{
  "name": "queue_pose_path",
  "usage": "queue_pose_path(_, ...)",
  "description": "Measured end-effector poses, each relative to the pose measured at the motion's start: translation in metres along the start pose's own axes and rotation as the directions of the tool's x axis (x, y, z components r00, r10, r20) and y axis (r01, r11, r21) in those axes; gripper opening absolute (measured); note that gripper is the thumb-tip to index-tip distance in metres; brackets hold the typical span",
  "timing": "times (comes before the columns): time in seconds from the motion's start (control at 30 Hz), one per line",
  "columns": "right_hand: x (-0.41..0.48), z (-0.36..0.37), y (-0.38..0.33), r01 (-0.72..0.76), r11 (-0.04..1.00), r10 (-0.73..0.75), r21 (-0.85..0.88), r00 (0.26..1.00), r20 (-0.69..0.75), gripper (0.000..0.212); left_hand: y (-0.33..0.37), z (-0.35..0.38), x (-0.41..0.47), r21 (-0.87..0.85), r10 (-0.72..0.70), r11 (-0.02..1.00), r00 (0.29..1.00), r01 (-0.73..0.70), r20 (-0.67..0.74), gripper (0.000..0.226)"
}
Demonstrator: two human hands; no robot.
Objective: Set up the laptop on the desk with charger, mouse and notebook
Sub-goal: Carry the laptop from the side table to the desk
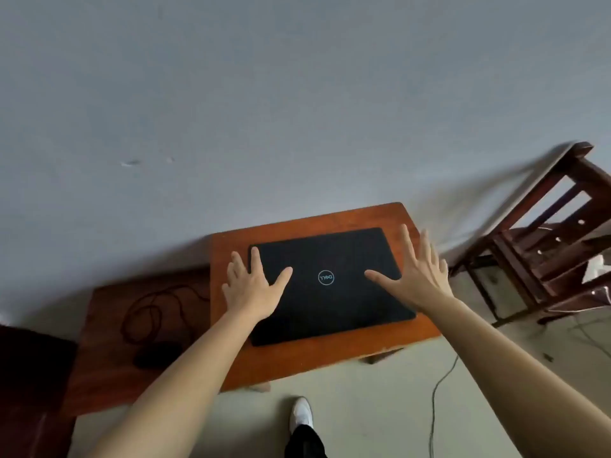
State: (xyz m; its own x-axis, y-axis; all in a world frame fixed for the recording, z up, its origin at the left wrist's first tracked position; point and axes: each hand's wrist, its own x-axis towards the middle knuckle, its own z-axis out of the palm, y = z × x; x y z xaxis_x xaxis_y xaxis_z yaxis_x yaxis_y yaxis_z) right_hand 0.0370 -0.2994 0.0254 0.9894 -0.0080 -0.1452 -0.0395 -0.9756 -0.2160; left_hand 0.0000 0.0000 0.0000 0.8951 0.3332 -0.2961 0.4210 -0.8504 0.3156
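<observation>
A closed black laptop (330, 299) with a round logo lies flat on a small orange-brown wooden desk (314, 358) against a grey wall. My left hand (253, 287) hovers over or rests on the lid's left part, fingers spread. My right hand (418, 272) is over the lid's right edge, fingers spread wide, holding nothing. On a lower, darker table (99, 375) to the left lie a black charger brick (157, 355) and its coiled black cable (155, 309). No mouse or notebook is in view.
A dark wooden chair (542, 246) stands at the right by the wall. A thin cable (436, 408) runs across the pale floor. My white shoe (301, 413) is below the desk's front edge. A dark object (29, 358) sits at far left.
</observation>
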Motion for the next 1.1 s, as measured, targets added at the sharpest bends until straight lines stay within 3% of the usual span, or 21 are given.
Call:
queue_pose_path(0.13, 0.023, 0.039, 0.003, -0.164, 0.985, 0.15, 0.057, 0.969, 0.198, 0.127, -0.016, 0.032, 0.04, -0.131, -0.142, 0.977, 0.974, 0.166, 0.178, 0.105)
queue_pose_path(0.23, 0.044, 0.061, 0.006, -0.275, 0.955, 0.23, 0.112, 0.924, 0.304, 0.132, -0.019, 0.054, 0.065, -0.294, -0.236, 0.904, 0.936, 0.311, 0.262, 0.11)
queue_pose_path(0.4, 0.068, 0.089, 0.005, -0.422, 0.881, 0.305, 0.214, 0.853, 0.423, 0.141, -0.014, 0.078, 0.074, -0.295, -0.405, 0.836, 0.883, 0.463, 0.238, 0.118)
queue_pose_path(0.6, 0.091, 0.11, -0.007, -0.56, 0.815, 0.481, 0.152, 0.799, 0.362, 0.148, 0.001, 0.086, 0.086, -0.283, -0.551, 0.754, 0.806, 0.592, 0.218, 0.136)
queue_pose_path(0.8, 0.108, 0.114, 0.003, -0.615, 0.775, 0.51, 0.145, 0.744, 0.432, 0.154, 0.005, 0.091, 0.093, -0.236, -0.606, 0.733, 0.77, 0.638, 0.201, 0.141)
queue_pose_path(0.9, 0.12, 0.109, 0.008, -0.647, 0.746, 0.507, 0.161, 0.707, 0.493, 0.151, 0.004, 0.088, 0.099, -0.271, -0.619, 0.689, 0.74, 0.672, 0.264, 0.14)
queue_pose_path(1.1, 0.129, 0.091, 0.022, -0.734, 0.619, 0.444, 0.28, 0.621, 0.646, 0.138, -0.008, 0.071, 0.103, -0.439, -0.617, 0.547, 0.697, 0.713, 0.365, 0.117)
